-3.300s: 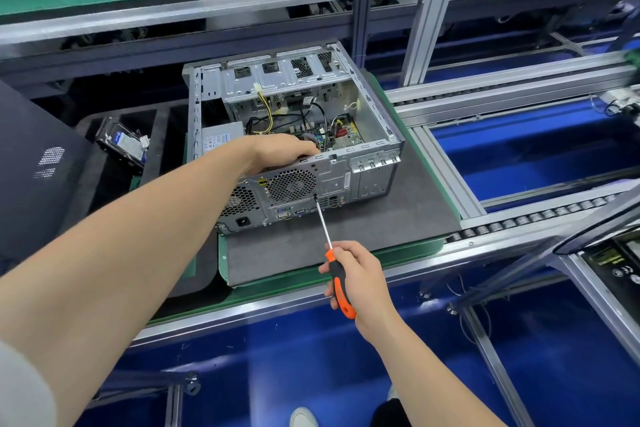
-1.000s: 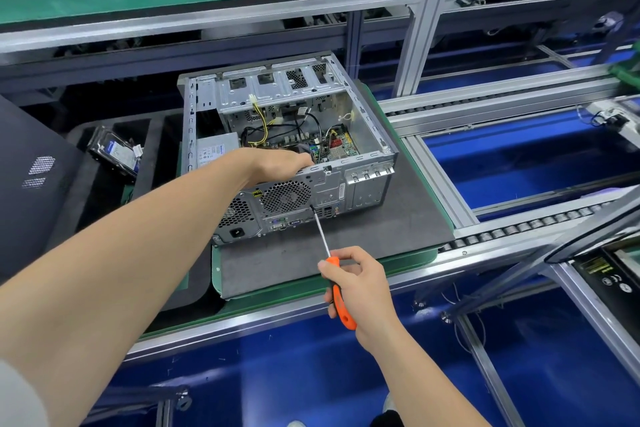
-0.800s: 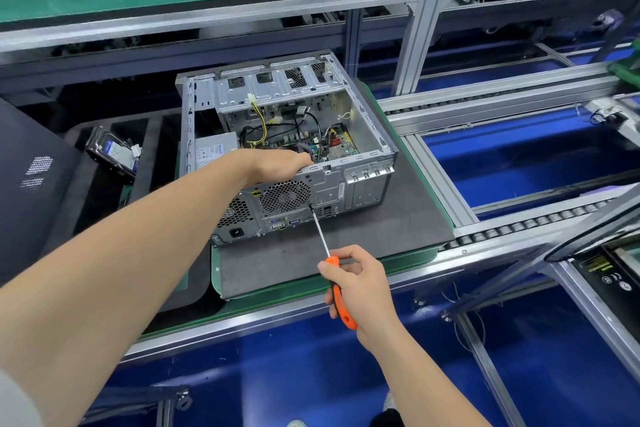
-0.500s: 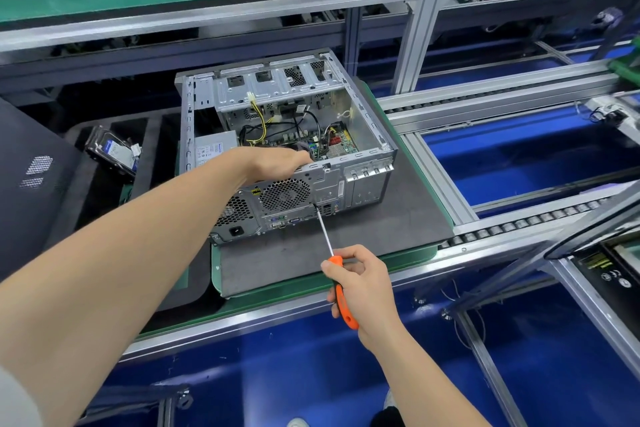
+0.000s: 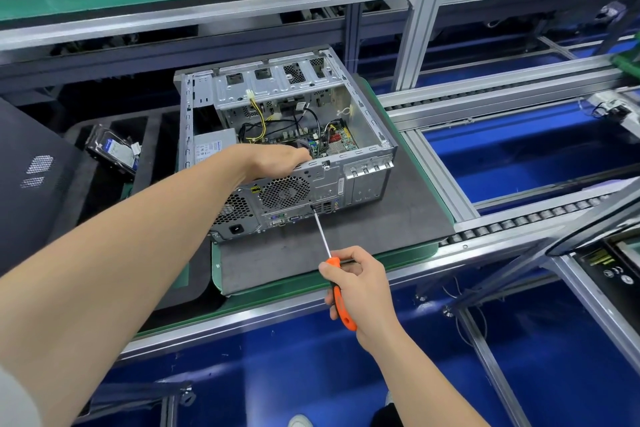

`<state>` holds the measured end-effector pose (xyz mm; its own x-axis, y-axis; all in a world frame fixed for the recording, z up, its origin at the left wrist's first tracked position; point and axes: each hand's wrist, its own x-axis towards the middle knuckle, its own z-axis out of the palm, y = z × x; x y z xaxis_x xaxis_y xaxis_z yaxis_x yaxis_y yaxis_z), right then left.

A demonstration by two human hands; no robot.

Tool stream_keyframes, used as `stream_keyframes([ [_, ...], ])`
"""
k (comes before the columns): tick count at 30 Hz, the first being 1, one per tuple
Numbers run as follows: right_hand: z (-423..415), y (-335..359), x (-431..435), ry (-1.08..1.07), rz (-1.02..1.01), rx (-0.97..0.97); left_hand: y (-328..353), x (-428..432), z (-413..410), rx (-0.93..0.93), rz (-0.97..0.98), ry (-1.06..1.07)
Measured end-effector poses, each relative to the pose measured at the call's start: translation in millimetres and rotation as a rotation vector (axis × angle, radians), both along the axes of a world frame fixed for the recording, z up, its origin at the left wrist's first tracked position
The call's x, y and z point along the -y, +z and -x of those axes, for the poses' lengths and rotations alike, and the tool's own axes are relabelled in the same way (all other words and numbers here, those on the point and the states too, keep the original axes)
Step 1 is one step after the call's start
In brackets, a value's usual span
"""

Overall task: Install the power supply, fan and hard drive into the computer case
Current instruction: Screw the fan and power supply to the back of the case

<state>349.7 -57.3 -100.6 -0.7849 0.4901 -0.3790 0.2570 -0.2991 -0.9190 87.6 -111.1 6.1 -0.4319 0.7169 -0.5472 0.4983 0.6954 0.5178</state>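
Left hand point(image 5: 277, 161) fingers hidden inside case point(image 5: 367, 180), grip unclear; right hand point(image 5: 363, 291) fingers wrap screwdriver point(image 5: 347, 317).

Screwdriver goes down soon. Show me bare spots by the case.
Free on the grey mat: the strip between the case and the mat's near edge, crossed only by the screwdriver, and the patch between the case's right side and the aluminium rail. Crowded: inside the case, with cables and the left hand; the foam tray holds the hard drive.
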Motion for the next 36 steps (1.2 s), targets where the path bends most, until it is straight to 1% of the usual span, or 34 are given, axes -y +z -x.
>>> stream_keyframes([
  [7,1.6,-3.6,0.7,-0.010,0.008,-0.001,3.3,1.6,-0.8,-0.006,0.022,-0.008],
  [11,2.2,-3.2,-0.1,-0.014,0.009,-0.004,4.3,3.6,1.1,-0.015,0.010,-0.067],
  [14,2.1,-3.1,-0.6,-0.019,0.007,-0.003,5.7,3.6,0.9,-0.067,0.018,-0.106],
  [19,1.3,-4.0,-0.9,-0.019,0.007,0.003,7.1,2.8,-1.6,-0.061,0.008,-0.110],
  [23,1.6,-3.9,-0.9,-0.013,0.004,0.002,3.8,2.5,-1.5,0.028,0.003,-0.013],
  [25,1.2,-4.3,-1.2,-0.010,0.000,0.002,2.5,1.0,-1.6,0.044,-0.002,0.013],
  [29,0.5,-5.8,-2.1,-0.010,-0.001,0.003,-0.2,-1.0,-1.1,0.024,-0.012,0.044],
  [36,2.3,-7.4,0.0,-0.010,0.006,0.000,1.7,-2.5,-4.0,-0.044,0.024,0.061],
])
